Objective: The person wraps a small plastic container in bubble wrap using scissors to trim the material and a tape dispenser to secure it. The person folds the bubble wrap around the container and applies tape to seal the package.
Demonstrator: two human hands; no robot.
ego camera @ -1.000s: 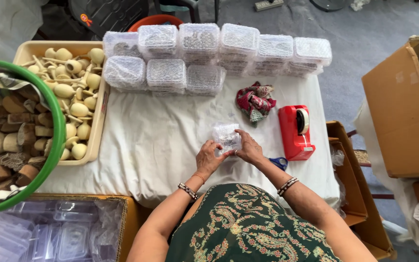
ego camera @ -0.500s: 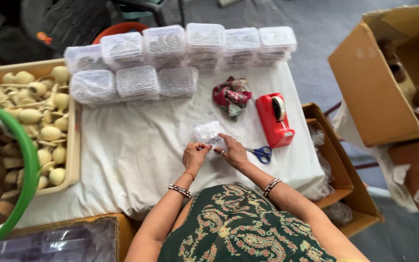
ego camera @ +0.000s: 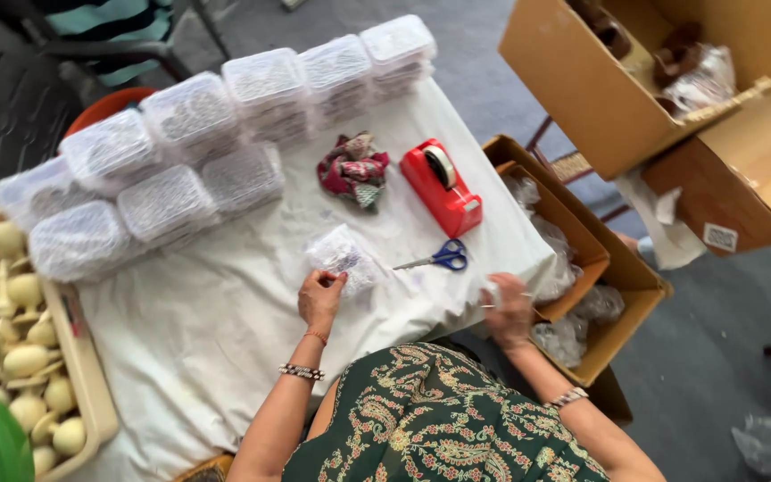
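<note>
My left hand (ego camera: 321, 297) pinches the near edge of a small clear plastic packet (ego camera: 343, 256) that lies on the white tablecloth (ego camera: 225, 330). My right hand (ego camera: 510, 308) is at the table's right corner, over the edge, with fingers curled on something small and pale that I cannot make out. Blue-handled scissors (ego camera: 435, 259) lie between the two hands. A red tape dispenser (ego camera: 442, 187) stands just beyond the scissors.
Stacks of clear lidded plastic boxes (ego camera: 216, 134) line the far side of the table. A crumpled patterned cloth (ego camera: 354, 170) lies near the dispenser. A tray of pale bulbs (ego camera: 11, 357) sits left. Open cardboard boxes (ego camera: 600, 268) stand right of the table.
My right hand let go of the packet and moved right to the table's corner. My left hand stays on the packet. The view swung right and tilted.
</note>
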